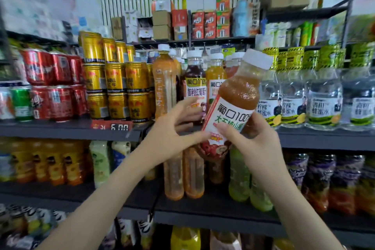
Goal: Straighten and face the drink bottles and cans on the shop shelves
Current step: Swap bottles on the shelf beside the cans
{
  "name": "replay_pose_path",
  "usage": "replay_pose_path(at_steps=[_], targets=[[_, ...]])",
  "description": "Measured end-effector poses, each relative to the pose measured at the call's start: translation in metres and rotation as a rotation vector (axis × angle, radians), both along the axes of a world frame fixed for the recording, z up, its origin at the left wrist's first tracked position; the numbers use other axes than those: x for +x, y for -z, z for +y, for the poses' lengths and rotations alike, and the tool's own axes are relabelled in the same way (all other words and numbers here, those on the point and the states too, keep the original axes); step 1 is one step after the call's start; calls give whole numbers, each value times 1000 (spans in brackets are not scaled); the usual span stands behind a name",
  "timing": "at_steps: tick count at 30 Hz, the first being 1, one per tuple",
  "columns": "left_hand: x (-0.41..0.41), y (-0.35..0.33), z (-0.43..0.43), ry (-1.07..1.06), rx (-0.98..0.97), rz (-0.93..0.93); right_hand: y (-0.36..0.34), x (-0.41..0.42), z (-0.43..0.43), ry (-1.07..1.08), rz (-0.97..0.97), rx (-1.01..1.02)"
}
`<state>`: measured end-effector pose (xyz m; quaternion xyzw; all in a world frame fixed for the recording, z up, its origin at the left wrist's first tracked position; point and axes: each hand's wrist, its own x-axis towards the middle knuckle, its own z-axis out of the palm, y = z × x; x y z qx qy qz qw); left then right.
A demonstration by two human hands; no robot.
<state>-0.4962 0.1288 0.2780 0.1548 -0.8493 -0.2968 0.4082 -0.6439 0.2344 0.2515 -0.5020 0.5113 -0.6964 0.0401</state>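
Bottle (241, 91) of smooth clear plastic tilts, gripped in curled fingers of right hand (257, 144); left hand (172, 130) splayed, thumb touching label (227, 115).

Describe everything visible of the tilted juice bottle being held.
The juice bottle is clear plastic with a white cap, amber-brown juice and a white label printed in black and green, red fruit pictured below. It leans cap up-right, off the shelf. The right hand grips its lower body, thumb on the label; the left hand touches the label's edge with its thumb.
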Motion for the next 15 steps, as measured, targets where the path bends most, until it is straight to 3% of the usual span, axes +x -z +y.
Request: replay_pose_path(at_steps=[3, 5, 11, 15], targets=[[5, -12, -43, -336, -46, 224, -10, -2, -12, -40, -56, -25], [2, -19, -69, -504, -10, 250, -14, -1, -21, -33, -66, -39], [-20, -29, -114, -537, 112, 57, -14, 7, -42, 13, -88, -38], [-24, -28, -125, -530, 111, 22, -16, 10, -51, 45, -95, -38]])
